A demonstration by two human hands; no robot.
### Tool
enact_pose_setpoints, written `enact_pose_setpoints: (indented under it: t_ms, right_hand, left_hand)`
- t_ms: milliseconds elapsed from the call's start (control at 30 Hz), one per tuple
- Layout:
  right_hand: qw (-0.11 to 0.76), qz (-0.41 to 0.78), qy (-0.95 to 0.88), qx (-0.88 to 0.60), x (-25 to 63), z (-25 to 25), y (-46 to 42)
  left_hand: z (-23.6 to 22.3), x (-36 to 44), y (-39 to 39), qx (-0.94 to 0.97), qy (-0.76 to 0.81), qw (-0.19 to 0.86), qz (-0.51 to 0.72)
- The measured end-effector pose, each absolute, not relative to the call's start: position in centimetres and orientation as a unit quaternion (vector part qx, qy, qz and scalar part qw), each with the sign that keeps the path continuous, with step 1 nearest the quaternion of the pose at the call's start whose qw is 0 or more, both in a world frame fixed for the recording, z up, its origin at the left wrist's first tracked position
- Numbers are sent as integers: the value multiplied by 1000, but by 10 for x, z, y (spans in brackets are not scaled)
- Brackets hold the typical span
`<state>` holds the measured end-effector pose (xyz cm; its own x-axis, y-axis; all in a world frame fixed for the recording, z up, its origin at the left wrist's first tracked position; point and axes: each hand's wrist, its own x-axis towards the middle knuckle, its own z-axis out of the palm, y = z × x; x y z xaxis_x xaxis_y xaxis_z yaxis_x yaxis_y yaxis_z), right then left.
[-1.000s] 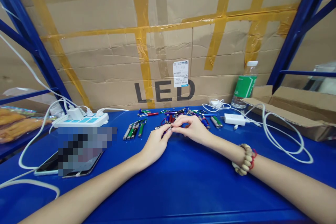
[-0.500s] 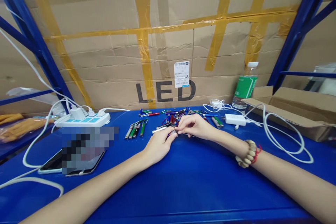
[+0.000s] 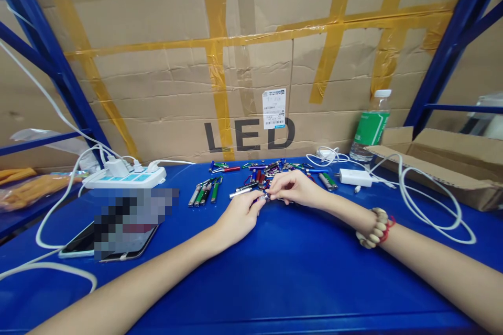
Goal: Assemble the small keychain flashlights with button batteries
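Note:
My left hand [image 3: 238,221] is closed around a small keychain flashlight [image 3: 264,197], and only its shiny silvery end shows past the thumb. Fingertips of my right hand [image 3: 297,189] pinch at that same end; what exactly lies between them is too small to make out. Just behind the hands is a loose pile of metallic flashlights [image 3: 271,168] in red, blue, green and silver, partly hidden by my right hand. To the left, several more, one a green flashlight [image 3: 214,193], lie side by side in a row with their clips pointing away.
A white power strip [image 3: 129,180] with plugs and two phones [image 3: 135,246] lie on the left of the blue table [image 3: 251,282]. On the right are a white charger [image 3: 354,178] with looped cable, a green-labelled bottle [image 3: 370,128] and an open carton [image 3: 440,167]. Taped cardboard [image 3: 173,99] stands behind.
Both hands have shifted slightly right, still together at the flashlight. My right fingers have changed their grip around its end. The view has moved a little.

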<state>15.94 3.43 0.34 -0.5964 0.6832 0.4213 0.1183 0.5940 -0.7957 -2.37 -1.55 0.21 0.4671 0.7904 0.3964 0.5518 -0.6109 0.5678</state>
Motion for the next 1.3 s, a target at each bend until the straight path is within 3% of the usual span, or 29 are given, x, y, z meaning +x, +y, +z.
enact_pose_setpoints:
  t_ms: [533, 833, 1300]
  right_hand:
    - [381, 373, -819, -212, 155, 1, 29]
    - [368, 331, -831, -255, 152, 7, 21]
    - [382, 382, -773, -333, 143, 3, 17]
  left_hand:
    - [0, -28, -14, 859, 378, 170, 301]
    - [1, -29, -15, 859, 371, 169, 310]
    - [-1, -28, -14, 842, 381, 125, 360]
